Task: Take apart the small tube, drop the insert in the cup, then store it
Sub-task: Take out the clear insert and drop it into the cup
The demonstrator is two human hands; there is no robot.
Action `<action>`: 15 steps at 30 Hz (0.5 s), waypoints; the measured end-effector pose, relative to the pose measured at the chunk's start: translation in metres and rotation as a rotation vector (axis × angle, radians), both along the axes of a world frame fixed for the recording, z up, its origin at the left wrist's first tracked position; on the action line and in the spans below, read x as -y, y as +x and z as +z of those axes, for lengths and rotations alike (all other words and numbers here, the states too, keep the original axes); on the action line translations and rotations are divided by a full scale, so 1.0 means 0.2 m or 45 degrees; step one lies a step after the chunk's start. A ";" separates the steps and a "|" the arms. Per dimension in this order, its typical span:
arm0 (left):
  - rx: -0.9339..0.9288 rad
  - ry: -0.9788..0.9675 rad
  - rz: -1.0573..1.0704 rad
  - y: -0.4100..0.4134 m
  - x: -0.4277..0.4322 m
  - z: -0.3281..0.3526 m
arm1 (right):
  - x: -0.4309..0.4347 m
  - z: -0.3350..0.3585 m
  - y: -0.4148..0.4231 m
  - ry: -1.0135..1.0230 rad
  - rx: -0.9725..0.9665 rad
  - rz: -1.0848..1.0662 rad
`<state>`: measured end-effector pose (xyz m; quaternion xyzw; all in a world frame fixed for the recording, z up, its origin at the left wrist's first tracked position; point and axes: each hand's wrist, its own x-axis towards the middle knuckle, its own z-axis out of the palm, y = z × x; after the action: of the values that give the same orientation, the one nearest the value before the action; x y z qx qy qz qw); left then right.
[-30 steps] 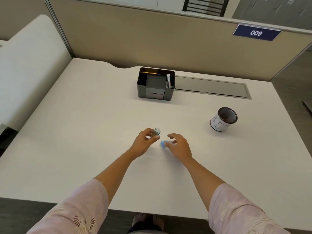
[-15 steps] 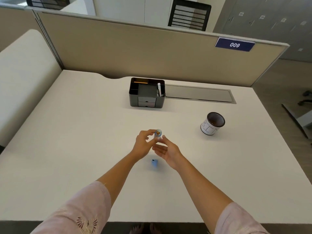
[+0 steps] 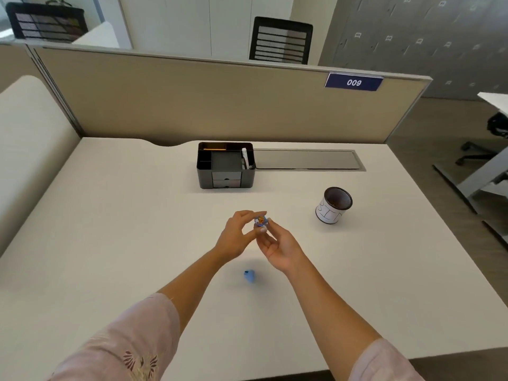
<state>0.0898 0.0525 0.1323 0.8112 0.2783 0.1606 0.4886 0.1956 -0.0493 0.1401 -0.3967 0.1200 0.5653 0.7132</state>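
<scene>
A: Left side first?
B: Bare white desk [image 3: 115, 243], pink sleeve [image 3: 123, 347] at the bottom edge. Black organizer [image 3: 225, 167] at the back, about centre, white pen-like item upright in its right compartment.

A: Left hand?
B: Left hand [image 3: 237, 236] raised over the desk middle, thumb and fingertips pinched on the small tube [image 3: 261, 221]. Tube is clear, open end facing the camera, something orange visible inside. Insert probably; too small to be sure.

A: Cap?
B: Blue cap [image 3: 249, 276] lies on the desk, nearer the camera than the hands, between the two forearms, touching neither.

A: Right hand?
B: Right hand [image 3: 277, 248] palm up, just beside the tube, fingers loosely curled. One fingertip touches the tube's right edge. Not a closed grip; cannot tell if it is really gripping.

A: Further right?
B: Cup [image 3: 333, 206] stands upright, dark mesh inside, white paper wrap with marker writing. Well apart from the hands. Grey cable-tray lid [image 3: 308, 160] set in the desk behind it.
</scene>
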 end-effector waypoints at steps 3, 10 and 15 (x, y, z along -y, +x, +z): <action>-0.081 0.087 -0.042 0.08 0.01 0.03 | 0.01 0.04 0.10 0.034 0.001 -0.065; -0.247 0.477 -0.120 0.31 0.03 0.02 | 0.11 0.16 0.47 0.023 0.086 -0.262; -0.414 0.703 -0.226 0.52 0.06 -0.05 | 0.21 0.21 0.77 -0.073 0.351 -0.387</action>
<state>0.1935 0.0398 0.1224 0.9491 0.2269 0.0550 0.2116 0.3503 -0.0911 0.1813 -0.4677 0.0957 0.3877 0.7886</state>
